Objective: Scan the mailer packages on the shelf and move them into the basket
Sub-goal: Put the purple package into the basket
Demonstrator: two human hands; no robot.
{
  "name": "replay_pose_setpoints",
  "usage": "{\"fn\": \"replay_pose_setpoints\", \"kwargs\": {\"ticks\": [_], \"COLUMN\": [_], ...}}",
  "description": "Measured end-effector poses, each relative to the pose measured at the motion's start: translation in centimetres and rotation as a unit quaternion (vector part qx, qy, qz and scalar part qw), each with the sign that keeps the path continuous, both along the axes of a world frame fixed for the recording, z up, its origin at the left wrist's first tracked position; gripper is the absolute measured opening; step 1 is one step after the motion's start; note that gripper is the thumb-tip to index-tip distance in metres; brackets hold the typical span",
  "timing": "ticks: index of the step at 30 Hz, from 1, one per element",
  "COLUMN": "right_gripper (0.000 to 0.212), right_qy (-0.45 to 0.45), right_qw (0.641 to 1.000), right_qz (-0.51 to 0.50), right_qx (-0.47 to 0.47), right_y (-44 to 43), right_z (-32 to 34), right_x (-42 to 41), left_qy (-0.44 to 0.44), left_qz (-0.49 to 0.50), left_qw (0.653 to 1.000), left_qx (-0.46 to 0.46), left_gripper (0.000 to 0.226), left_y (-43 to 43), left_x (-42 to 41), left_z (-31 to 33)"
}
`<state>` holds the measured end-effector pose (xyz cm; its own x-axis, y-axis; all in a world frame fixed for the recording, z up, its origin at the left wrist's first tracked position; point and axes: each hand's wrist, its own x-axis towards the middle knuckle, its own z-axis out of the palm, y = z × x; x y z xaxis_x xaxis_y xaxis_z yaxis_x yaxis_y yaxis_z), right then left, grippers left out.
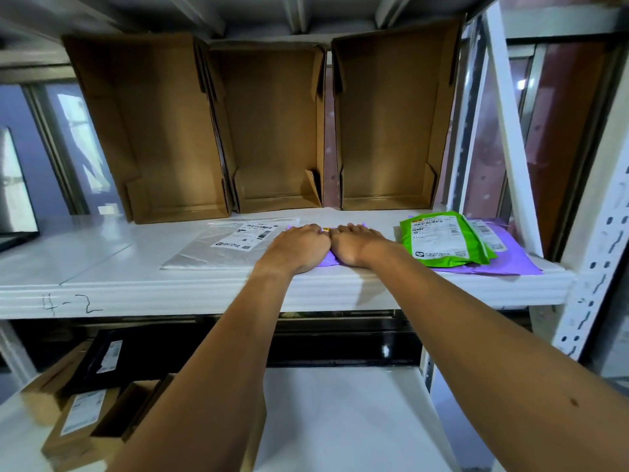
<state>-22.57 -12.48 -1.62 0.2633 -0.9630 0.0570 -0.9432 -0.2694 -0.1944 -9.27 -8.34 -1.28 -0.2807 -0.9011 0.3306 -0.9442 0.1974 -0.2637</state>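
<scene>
On the white shelf point(136, 287) a small purple mailer point(333, 259) lies under both my hands. My left hand point(299, 247) and my right hand point(354, 245) sit side by side on it, fingers curled down at its far edge. A small yellow spot point(326, 229) shows between the fingertips. A silver mailer point(211, 248) with a white label lies just left of my left hand. Right of my right hand, a green mailer point(442, 238) rests on a larger purple mailer point(510, 262). No basket is in view.
Three open cardboard boxes point(272, 131) stand upright against the back of the shelf. A white perforated upright point(599, 253) bounds the shelf on the right. On the lower level at left sit labelled cardboard boxes point(78, 420) and a black parcel point(102, 356).
</scene>
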Motion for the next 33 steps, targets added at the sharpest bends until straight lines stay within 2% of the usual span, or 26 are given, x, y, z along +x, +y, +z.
{"fn": "replay_pose_setpoints", "kwargs": {"ticks": [6, 16, 21, 22, 25, 28, 30, 32, 33], "right_gripper": [0.06, 0.053, 0.051, 0.05, 0.043, 0.024, 0.027, 0.037, 0.042], "right_qy": [0.015, 0.014, 0.014, 0.011, -0.027, -0.052, -0.038, -0.029, -0.022], "right_qw": [1.0, 0.998, 0.999, 0.999, 0.997, 0.989, 0.992, 0.996, 0.997], "right_qz": [0.025, 0.062, 0.049, 0.046, 0.051, 0.047, 0.045, 0.046, 0.053], "right_qx": [-0.007, 0.018, 0.009, 0.01, 0.059, 0.131, 0.109, 0.071, 0.047], "right_y": [0.3, 2.5, 4.0, 4.4, 6.0, 6.9, 7.2, 7.6, 7.8], "right_z": [0.2, 1.8, 1.4, 1.4, 2.2, 4.0, 4.3, 4.1, 4.0], "right_x": [0.0, 0.0, 0.4, 0.4, -0.3, -1.8, -2.3, -2.0, -1.8], "left_qy": [0.003, 0.027, -0.006, 0.01, 0.001, 0.022, -0.019, -0.011, 0.025], "left_qz": [-0.006, -0.023, -0.038, -0.044, -0.061, -0.049, -0.041, -0.03, -0.015], "left_qw": [1.0, 0.999, 0.999, 0.998, 0.996, 0.999, 0.999, 0.999, 0.999], "left_qx": [0.009, 0.034, -0.036, -0.05, -0.069, 0.001, 0.022, 0.028, 0.027], "left_gripper": [0.037, 0.035, 0.032, 0.033, 0.036, 0.038, 0.036, 0.042, 0.044], "left_y": [0.0, 0.7, 2.5, 2.9, 3.7, 4.1, 4.1, 4.2, 4.6], "left_x": [0.1, 0.1, -0.1, 0.0, 0.1, 0.8, 1.5, 1.9, 1.6], "left_z": [0.1, 0.6, 0.4, 0.4, 0.4, 1.3, 2.2, 2.9, 3.2]}}
